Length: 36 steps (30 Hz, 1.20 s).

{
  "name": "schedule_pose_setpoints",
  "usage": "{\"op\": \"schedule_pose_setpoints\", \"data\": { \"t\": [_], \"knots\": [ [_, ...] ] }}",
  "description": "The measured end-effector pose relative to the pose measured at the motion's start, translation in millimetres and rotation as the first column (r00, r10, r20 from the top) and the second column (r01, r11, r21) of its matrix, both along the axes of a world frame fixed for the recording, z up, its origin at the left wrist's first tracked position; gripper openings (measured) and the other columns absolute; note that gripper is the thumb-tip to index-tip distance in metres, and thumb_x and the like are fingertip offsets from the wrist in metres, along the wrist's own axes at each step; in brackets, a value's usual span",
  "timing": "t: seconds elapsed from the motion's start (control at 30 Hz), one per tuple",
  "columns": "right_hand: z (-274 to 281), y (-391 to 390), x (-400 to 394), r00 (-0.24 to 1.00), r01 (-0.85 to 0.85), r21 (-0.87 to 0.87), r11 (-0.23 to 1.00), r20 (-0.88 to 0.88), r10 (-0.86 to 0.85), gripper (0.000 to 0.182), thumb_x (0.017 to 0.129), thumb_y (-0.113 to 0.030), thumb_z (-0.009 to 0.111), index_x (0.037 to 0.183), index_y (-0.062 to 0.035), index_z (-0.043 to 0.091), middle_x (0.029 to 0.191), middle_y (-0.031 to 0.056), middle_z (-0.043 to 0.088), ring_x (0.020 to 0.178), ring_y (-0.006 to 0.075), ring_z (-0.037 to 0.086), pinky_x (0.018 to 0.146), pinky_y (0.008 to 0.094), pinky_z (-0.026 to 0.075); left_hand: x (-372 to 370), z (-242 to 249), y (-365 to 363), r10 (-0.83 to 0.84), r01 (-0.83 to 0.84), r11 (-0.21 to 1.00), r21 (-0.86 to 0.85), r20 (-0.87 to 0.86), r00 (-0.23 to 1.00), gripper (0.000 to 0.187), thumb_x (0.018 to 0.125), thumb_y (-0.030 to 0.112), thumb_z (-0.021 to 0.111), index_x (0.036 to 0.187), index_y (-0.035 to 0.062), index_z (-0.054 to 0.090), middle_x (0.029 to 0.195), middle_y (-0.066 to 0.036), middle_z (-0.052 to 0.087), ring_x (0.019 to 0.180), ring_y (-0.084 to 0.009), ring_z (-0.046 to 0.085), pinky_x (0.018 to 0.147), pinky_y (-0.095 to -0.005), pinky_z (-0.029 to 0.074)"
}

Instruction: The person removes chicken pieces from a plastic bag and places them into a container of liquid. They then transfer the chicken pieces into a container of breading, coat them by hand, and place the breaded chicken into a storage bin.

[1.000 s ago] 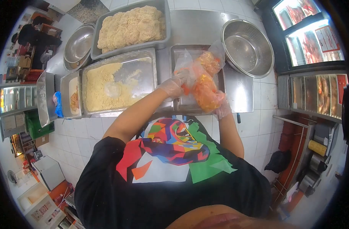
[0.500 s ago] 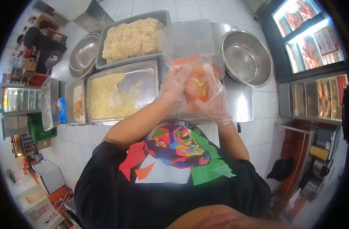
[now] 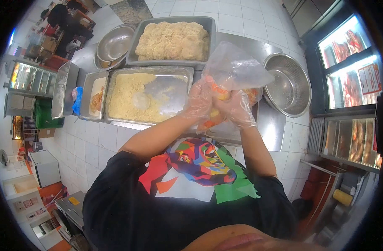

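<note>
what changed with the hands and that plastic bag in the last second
Both gloved hands, left hand and right hand, closed together around the plastic bag of orange pieces, whose top now stands up. Crumb tray and colander sit as before.

A stainless steel counter (image 3: pixel 270 125) is set against a white tiled front (image 3: pixel 95 138), with white floor tiles (image 3: pixel 241 21) seen beyond it. Lit glass display cabinets (image 3: pixel 350 62) are placed at the right, a heated case (image 3: pixel 359 140) below them. A glass showcase (image 3: pixel 26 77) and a green crate (image 3: pixel 42 115) are seen at the left. Bright even lighting is noted.
</note>
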State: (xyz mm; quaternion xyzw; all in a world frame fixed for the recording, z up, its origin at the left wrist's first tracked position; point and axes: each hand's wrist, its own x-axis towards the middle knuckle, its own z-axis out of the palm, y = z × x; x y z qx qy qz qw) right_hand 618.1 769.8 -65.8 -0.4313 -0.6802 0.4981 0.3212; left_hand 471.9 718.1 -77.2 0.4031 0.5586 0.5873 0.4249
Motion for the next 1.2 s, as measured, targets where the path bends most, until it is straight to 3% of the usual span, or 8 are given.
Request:
{"op": "schedule_pose_setpoints", "data": {
  "t": [0.13,0.33,0.43,0.6,0.7,0.8,1.03,1.2],
  "knots": [
    [23.7,2.5,-7.7,0.992,-0.055,-0.064,0.996,0.112,0.062,0.066,0.076,-0.034,0.087,0.126,-0.0010,0.060,0.112,0.0144,0.071,0.098,0.0222,0.069,0.085,0.0371,0.055,-16.6,-3.9,7.2,-0.073,0.060,0.993,0.097,0.131,0.989,0.033,0.112,0.038,0.049,0.104,0.0085,0.062,0.094,0.002,0.057,0.091,-0.0067,0.052,0.078,-0.0290,0.048],
    [34.7,10.8,10.1,0.865,-0.315,-0.413,0.854,-0.495,0.079,0.067,0.082,-0.019,0.086,0.138,-0.0013,0.053,0.119,0.0107,0.070,0.107,0.0181,0.066,0.096,0.0339,0.054,4.0,67.7,15.6,0.319,-0.278,0.947,-0.159,0.383,0.867,0.040,0.108,0.048,0.053,0.110,0.0090,0.063,0.102,-0.002,0.061,0.095,-0.0125,0.059,0.085,-0.0329,0.053],
    [22.4,8.4,15.2,0.892,-0.373,-0.226,0.900,-0.353,0.281,0.066,0.080,-0.017,0.087,0.136,0.0003,0.055,0.119,0.0104,0.070,0.108,0.0172,0.066,0.098,0.0334,0.053,-13.7,55.6,20.5,0.359,-0.282,0.927,-0.246,0.371,0.856,0.054,0.105,0.055,0.054,0.126,0.0060,0.063,0.114,-0.005,0.063,0.103,-0.0163,0.062,0.092,-0.0362,0.054],
    [-6.3,-4.5,-2.1,0.948,-0.125,-0.128,0.984,-0.307,0.081,0.057,0.079,-0.015,0.082,0.128,0.0019,0.061,0.117,0.0101,0.071,0.109,0.0178,0.067,0.097,0.0337,0.053,-22.1,44.4,20.6,0.454,-0.333,0.881,-0.336,0.401,0.796,0.056,0.106,0.051,0.055,0.137,0.0044,0.057,0.122,-0.004,0.064,0.113,-0.0194,0.063,0.099,-0.0367,0.052],
    [-19.6,-14.0,-5.2,0.984,-0.012,-0.133,0.991,-0.179,-0.012,0.053,0.076,-0.012,0.078,0.125,0.0022,0.063,0.116,0.0104,0.072,0.106,0.0193,0.068,0.095,0.0344,0.054,-39.8,22.3,5.2,0.212,-0.144,0.970,-0.193,0.399,0.892,0.052,0.101,0.040,0.068,0.137,0.0044,0.057,0.126,-0.005,0.066,0.118,-0.0201,0.063,0.105,-0.0364,0.050],
    [-38.5,-14.3,-6.8,0.995,0.018,-0.144,0.989,-0.095,-0.032,0.049,0.075,-0.009,0.073,0.121,0.0018,0.066,0.113,0.0110,0.073,0.102,0.0206,0.069,0.091,0.0354,0.054,-52.5,31.8,-20.3,-0.372,0.403,0.914,-0.045,0.306,0.876,0.062,0.090,0.028,0.083,0.140,0.0040,0.056,0.132,-0.007,0.065,0.124,-0.0211,0.061,0.110,-0.0360,0.047],
    [-25.4,-18.6,-38.9,0.969,-0.171,-0.223,0.960,-0.212,0.124,0.043,0.074,-0.009,0.068,0.116,0.0025,0.069,0.108,0.0128,0.073,0.102,0.0228,0.070,0.090,0.0362,0.055,-85.1,31.8,-52.2,-0.347,0.370,0.915,-0.160,0.155,0.925,0.067,0.078,0.010,0.086,0.139,0.0051,0.058,0.131,-0.006,0.066,0.120,-0.0168,0.062,0.105,-0.0350,0.051],
    [9.4,-35.3,-90.9,0.949,-0.312,0.019,0.950,-0.047,0.313,0.042,0.075,-0.012,0.071,0.115,0.0017,0.071,0.110,0.0138,0.074,0.102,0.0223,0.070,0.092,0.0349,0.054,-125.2,19.3,-90.2,-0.230,0.263,0.947,-0.185,0.182,0.956,0.061,0.081,0.003,0.078,0.138,0.0059,0.058,0.130,-0.005,0.065,0.120,-0.0178,0.062,0.104,-0.0354,0.052]
  ]
}}
